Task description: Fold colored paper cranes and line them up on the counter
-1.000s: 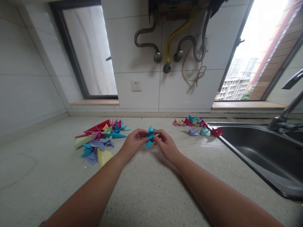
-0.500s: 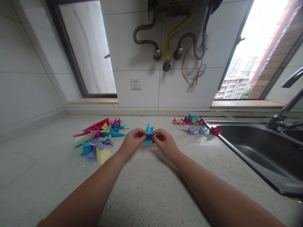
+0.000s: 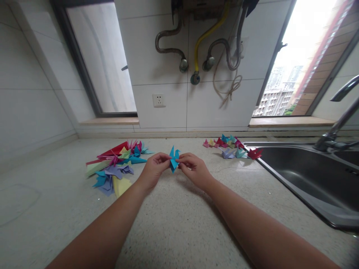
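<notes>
A blue origami crane (image 3: 173, 161) is between my hands, just above the speckled counter (image 3: 171, 220). My left hand (image 3: 155, 167) pinches its left side between thumb and fingers. On the other side, my right hand (image 3: 194, 169) has its fingertips closed at the crane's right edge, with the index finger touching the paper. To the left lies a loose heap of folded paper pieces (image 3: 113, 170) in red, pink, blue, purple and yellow. Several small finished-looking paper cranes (image 3: 226, 152) stand in a cluster at the back right.
A steel sink (image 3: 294, 201) with a faucet (image 3: 333, 130) takes up the right side, its rim close to the red paper crane (image 3: 254, 153). Behind the counter rises a tiled wall with a socket (image 3: 159, 100), hoses and a yellow pipe (image 3: 198, 45).
The blue crane has tilted and turned slightly between my fingers. My right index finger now reaches further across it. The camera view has shifted a little.
</notes>
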`<state>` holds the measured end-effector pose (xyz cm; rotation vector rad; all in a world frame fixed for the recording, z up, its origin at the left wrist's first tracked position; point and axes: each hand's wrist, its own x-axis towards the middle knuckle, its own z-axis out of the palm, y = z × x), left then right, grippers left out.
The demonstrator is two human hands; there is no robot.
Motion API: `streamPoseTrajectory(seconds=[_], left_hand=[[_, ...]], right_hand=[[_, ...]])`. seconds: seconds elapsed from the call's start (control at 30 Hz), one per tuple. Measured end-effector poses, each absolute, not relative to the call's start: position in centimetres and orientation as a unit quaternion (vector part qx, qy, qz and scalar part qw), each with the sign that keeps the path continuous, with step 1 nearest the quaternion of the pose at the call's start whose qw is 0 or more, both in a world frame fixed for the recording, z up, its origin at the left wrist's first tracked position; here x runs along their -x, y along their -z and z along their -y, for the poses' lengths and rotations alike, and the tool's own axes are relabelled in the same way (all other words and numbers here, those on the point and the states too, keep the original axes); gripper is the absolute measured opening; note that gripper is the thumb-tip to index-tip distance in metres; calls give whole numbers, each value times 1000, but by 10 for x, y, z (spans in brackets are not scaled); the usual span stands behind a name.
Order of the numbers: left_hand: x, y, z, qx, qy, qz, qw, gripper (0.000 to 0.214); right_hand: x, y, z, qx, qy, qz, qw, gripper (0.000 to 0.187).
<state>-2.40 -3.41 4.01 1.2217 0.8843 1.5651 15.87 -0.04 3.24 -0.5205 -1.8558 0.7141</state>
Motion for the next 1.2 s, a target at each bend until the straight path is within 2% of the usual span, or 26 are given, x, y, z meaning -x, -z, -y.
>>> streamPoseTrajectory(seconds=[0.27,0.4,0.6,0.73,1.2], left_hand=[[28,-37,32,-544,-618,-354,443,17],[28,-36,33,-555,-612,-349,443,18],[25,-39,34,-549,-613,-348,450,47],[24,-42,35,-552,-601,-362,451,44],[26,-41,34,-530,-613,-358,464,35]], right_hand=[[-153,-29,-3,248,-495,655,515,24],[-152,-28,-5,255,-486,652,523,24],[-151,-27,-6,261,-461,647,548,28],[-151,-27,-6,256,-474,642,546,31],[-149,-32,-3,235,-481,648,542,26]])
